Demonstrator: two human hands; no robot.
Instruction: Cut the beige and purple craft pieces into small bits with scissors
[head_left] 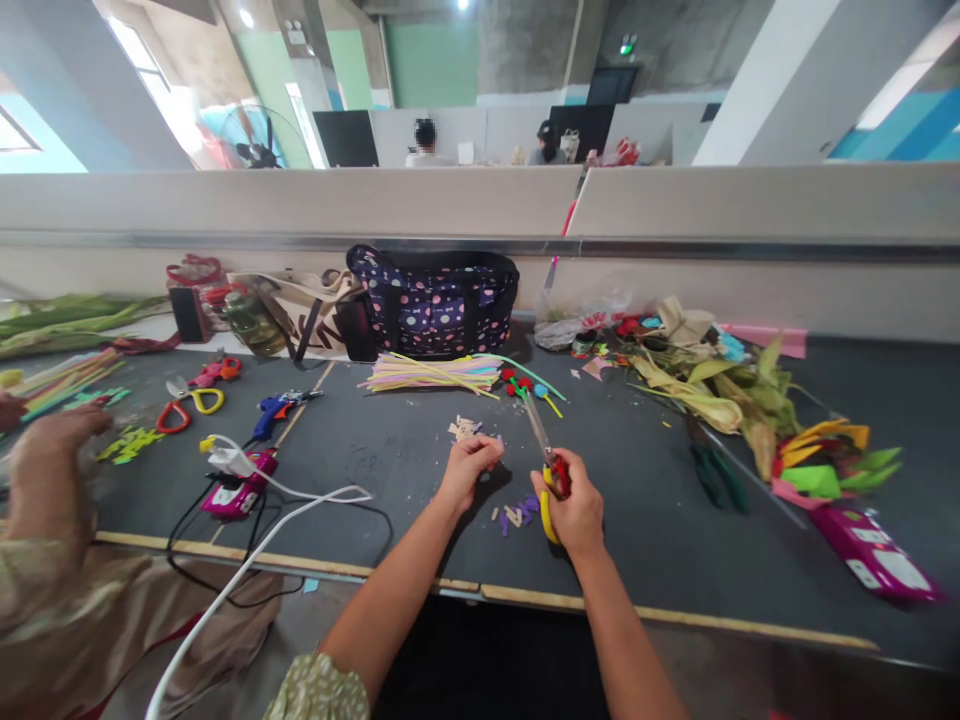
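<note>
My right hand (579,510) grips scissors (539,424) by their yellow and red handles, with the blades pointing away over the dark table. My left hand (471,470) is closed in a pinch to the left of the scissors; whatever lies between its fingertips is too small to make out. Between my forearms lie small purple pieces (525,508) mixed with a few beige ones. Beyond my left hand sits a little pile of beige pieces (465,428). Red and blue small items on green stems (517,382) lie near the scissors' tips.
A bundle of pastel strips (435,374) lies before a dotted bag (442,305). Left are a glue gun (271,412), a magenta power strip (244,485), a white cable (277,520), other scissors (187,402) and a co-worker's arm (56,460). Dried husks (720,400) and pliers (712,465) lie right.
</note>
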